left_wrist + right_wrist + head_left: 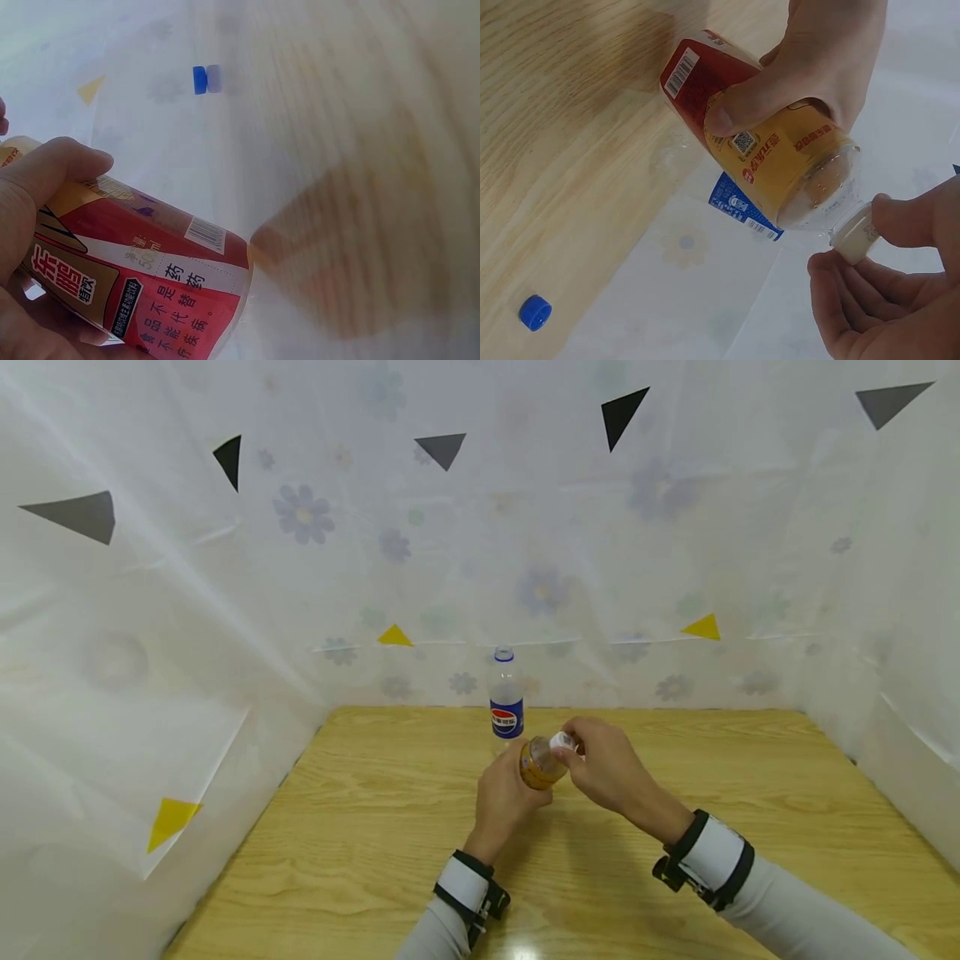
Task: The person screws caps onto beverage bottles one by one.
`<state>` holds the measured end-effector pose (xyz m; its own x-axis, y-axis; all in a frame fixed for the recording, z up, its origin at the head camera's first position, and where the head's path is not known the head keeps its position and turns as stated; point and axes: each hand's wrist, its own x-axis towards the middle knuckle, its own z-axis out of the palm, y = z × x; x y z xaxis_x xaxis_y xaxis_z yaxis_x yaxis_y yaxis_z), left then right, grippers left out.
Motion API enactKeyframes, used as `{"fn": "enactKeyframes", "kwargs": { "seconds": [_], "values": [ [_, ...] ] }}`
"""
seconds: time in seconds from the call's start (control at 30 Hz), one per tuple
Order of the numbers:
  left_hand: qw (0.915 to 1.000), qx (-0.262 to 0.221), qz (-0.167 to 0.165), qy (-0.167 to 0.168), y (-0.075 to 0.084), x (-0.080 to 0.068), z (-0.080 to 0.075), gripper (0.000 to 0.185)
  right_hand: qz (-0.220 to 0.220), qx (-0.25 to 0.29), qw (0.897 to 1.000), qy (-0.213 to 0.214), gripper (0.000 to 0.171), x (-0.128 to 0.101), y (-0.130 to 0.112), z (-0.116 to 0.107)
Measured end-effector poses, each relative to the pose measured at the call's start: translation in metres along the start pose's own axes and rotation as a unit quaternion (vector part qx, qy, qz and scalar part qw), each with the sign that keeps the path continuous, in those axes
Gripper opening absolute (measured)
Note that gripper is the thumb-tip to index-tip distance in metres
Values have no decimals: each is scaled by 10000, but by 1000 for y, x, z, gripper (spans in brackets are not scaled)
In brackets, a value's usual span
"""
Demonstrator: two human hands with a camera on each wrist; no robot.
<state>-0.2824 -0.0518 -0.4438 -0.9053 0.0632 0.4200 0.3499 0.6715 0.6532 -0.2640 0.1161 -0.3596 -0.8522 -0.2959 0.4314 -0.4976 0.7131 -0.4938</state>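
Note:
My left hand [506, 797] grips a plastic drink bottle [157, 262] with a red and yellow label around its body. The bottle is tilted, its neck towards my right hand [609, 766]. Thumb and fingers of that hand pinch a white cap [856, 234] at the bottle's mouth. Clear plastic shows between the yellow label and the cap in the right wrist view. Just behind the hands stands a clear bottle [506, 717] with a blue label, upright and uncapped; its lower part is partly hidden by my left hand.
A blue bottle cap [535, 313] lies on the wooden table [360, 827]. Pale flowered sheeting [480, 543] hangs behind the table and along both sides, with black, grey and yellow triangles on it.

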Motion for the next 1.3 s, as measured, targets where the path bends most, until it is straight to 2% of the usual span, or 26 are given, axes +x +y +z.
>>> {"fn": "enactKeyframes", "kwargs": {
  "seconds": [0.1, 0.2, 0.43, 0.67, 1.07, 1.3],
  "values": [
    [10000, 11, -13, 7, -1, 0, 0, 67, 118, -96, 9998, -138, 43, -1, -1, 0],
    [10000, 11, 9, 37, -2, 0, 0, 66, 41, -95, 9998, -160, 57, -2, -1, 1],
    [10000, -49, 50, 67, -2, 1, 0, 69, -460, 159, 9988, 0, 46, -1, 0, 2],
    [9998, 12, 174, 130, 0, 1, -1, 67, -397, 422, 9983, -15, 46, -1, 1, 2],
    [9999, 63, 127, 37, -1, 1, 2, 70, -535, 399, 9977, 124, 46, -3, 5, 4],
    [9999, 65, 97, 64, 0, 1, 2, 68, -479, 340, 9980, 250, 24, -4, 7, 5]
  ]
}}
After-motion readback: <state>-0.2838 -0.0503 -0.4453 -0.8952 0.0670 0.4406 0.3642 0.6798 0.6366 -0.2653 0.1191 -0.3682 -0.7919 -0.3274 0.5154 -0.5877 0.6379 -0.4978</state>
